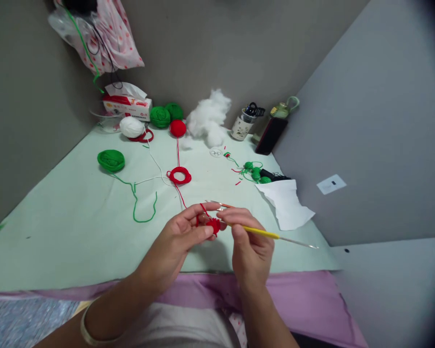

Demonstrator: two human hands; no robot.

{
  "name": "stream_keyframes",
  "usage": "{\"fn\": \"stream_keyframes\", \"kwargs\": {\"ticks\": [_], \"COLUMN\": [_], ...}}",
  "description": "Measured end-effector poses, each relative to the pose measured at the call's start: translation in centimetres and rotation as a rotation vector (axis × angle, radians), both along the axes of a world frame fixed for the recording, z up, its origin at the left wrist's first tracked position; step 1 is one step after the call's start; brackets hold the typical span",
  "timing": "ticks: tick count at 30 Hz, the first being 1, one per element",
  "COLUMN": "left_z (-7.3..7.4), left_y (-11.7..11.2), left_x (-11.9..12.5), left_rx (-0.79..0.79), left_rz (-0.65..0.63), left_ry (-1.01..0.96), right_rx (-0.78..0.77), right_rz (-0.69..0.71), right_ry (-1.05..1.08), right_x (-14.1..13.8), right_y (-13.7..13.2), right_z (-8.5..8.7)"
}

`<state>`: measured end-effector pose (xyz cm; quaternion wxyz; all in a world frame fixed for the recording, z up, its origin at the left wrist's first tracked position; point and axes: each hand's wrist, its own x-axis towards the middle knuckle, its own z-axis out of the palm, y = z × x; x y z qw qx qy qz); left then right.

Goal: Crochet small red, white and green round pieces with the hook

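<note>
Between the thumb and fingers of my left hand (183, 232) is a small red crochet piece (213, 226). Red yarn loops over the left index finger and runs back to a red yarn ring (180, 175) on the table, then to a red yarn ball (178, 128). My right hand (252, 241) grips a crochet hook (261, 232) by its yellow handle, one metal end sticking out to the right. The hook's other end is at the red piece, partly hidden by fingers. Behind the hands lies a second hook with an orange handle (225, 206).
Green yarn balls (160, 117), a white yarn ball (132, 126) and red-handled scissors (145, 136) sit at the back left. White stuffing (210, 118), a pen cup (242, 125), a bottle (281, 110) and a phone (271, 136) line the back. White paper (288, 205) lies right.
</note>
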<state>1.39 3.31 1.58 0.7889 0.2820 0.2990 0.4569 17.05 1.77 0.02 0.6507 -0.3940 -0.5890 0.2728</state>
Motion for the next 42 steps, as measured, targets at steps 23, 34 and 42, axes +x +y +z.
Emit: {"fn": "stream_keyframes", "kwargs": {"ticks": [23, 34, 42], "left_z": [0.1, 0.1, 0.1], "left_y": [-0.3, -0.3, -0.1], "left_x": [0.7, 0.4, 0.3], "left_rx": [-0.001, 0.003, 0.026], "left_rz": [0.169, 0.119, 0.131], "left_ry": [0.108, 0.159, 0.16], "right_rx": [-0.047, -0.063, 0.004], "right_rz": [0.014, -0.08, -0.147], "right_ry": [0.104, 0.106, 0.09], "right_x": [-0.4, -0.3, 0.0], "right_y": [-0.2, -0.4, -0.8], "right_z": [-0.4, -0.8, -0.3]}}
